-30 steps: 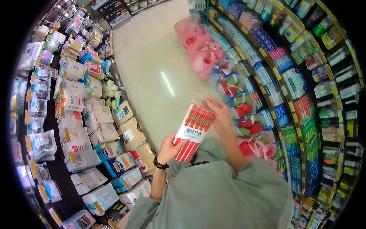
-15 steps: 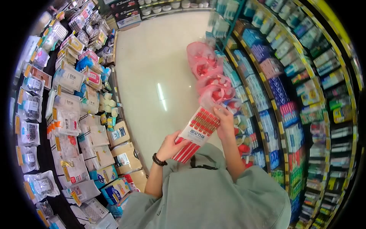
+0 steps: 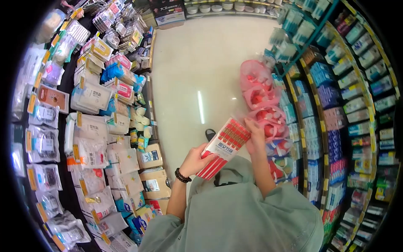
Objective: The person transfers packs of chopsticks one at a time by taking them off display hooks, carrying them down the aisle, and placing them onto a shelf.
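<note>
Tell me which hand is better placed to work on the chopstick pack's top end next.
Probably the right hand: its fingers are at the upper corner of the chopstick pack, while the left hand holds the lower part, thumb across the front.

Chopstick pack (image 3: 226, 146) above floor (image 3: 189, 84) — packets (image 3: 92, 95) left, bags (image 3: 261, 97) right, bowls (image 3: 216, 8) ahead

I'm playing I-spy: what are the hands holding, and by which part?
A pack of red chopsticks: the left hand grips its lower left edge, the right hand its upper right edge.
</note>
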Motion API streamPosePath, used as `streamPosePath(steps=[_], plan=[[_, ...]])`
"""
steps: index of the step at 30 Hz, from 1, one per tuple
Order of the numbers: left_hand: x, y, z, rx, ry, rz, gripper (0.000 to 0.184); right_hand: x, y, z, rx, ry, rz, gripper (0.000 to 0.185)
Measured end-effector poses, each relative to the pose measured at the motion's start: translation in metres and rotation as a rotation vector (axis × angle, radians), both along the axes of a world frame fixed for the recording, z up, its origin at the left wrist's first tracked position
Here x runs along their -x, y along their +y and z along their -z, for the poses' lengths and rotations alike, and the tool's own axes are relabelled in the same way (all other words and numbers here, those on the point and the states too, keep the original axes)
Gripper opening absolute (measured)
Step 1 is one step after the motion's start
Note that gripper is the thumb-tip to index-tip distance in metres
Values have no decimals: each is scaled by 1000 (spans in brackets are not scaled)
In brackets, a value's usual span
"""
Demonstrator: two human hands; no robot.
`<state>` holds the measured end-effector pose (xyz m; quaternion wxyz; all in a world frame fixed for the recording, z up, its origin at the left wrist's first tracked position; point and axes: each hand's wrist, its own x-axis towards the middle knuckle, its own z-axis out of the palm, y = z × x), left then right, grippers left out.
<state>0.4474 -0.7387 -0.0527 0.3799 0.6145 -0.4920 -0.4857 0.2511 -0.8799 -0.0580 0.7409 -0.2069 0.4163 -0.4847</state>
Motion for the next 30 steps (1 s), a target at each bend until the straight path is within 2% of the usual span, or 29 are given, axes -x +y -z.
streamPosePath(steps=[5,9,15,21,25,30], plan=[[-61,-84,-15,-62,-86,-58,36,-71,-99,20,-47,-59,-121,23],[-115,-142,-30,-91,-260,-87,35,-134,-171,30,-92,-143,-213,22],[-191,-198,-25,-48,-144,-251,33,-231,-250,14,-50,-214,-407,22],[-293,-257,-10,-43,-115,-264,36,-331,-316,23,-96,-192,-495,22],[-375,-316,1,-47,-116,-252,36,-405,-372,31,-100,-174,-492,23],[-478,-395,-2,8,-116,-241,35,-507,-449,12,-66,-134,-442,23]])
